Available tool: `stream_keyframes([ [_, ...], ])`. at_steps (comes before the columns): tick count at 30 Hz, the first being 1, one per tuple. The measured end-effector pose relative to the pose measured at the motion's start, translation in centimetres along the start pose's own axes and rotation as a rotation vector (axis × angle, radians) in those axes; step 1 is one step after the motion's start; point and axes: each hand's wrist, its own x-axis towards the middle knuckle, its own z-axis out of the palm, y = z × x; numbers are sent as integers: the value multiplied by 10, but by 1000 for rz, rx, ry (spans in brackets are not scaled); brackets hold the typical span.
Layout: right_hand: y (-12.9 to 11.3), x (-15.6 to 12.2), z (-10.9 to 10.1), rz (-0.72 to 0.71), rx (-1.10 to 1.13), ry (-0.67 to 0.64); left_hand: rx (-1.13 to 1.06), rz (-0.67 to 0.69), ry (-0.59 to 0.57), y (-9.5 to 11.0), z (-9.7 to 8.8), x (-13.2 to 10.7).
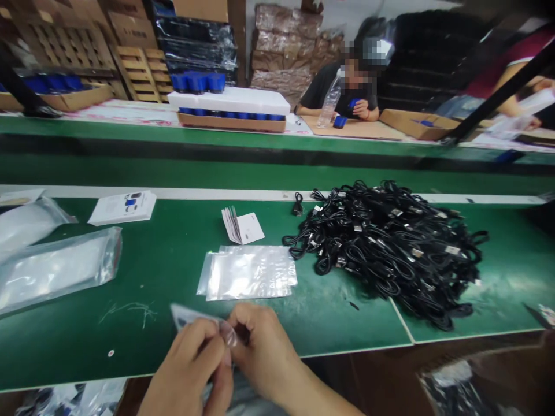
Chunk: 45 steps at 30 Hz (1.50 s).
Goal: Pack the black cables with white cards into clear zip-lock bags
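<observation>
My left hand and my right hand meet at the near edge of the green bench mat. Between them they pinch a small pale card and a clear plastic piece, partly hidden by my fingers. A stack of clear zip bags lies just beyond my hands. Farther right is a large tangled pile of black cables. A folded leaflet and a single coiled black cable lie beyond the bags.
Filled plastic bags and a printed white card lie on the mat's left. Past a green conveyor, a seated person holds a blue item. Blue items sit in foam and cardboard trays. Stacked packaging and pallets stand behind.
</observation>
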Motion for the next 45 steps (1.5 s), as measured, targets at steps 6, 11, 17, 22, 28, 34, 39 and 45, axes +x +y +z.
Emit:
stream_keyframes([
  [6, 5, 6, -73, -108, -670, 54, -33, -169, -23, -9, 8, 12],
  [11, 26, 31, -115, -45, -1151, 137, 0, -190, 3, -8, 13, 16],
  [17, 45, 38, -124, -112, -1107, 130, -3, -204, -32, -8, 12, 18],
  [22, 49, 35, -128, -155, -890, 201, -12, -212, -29, -8, 12, 17],
  [28, 31, 8, -103, -66, -370, 196, -32, -216, -65, -6, 10, 15],
  [34, -3, -23, -45, 126, 265, -265, -71, -229, -49, -10, 14, 12],
  [39, -1, -24, -30, 144, 133, -237, -53, -208, -12, -14, 15, 5],
  [45, 2, -24, -23, 79, -1, -153, 2, -210, 71, -9, 14, -1],
])
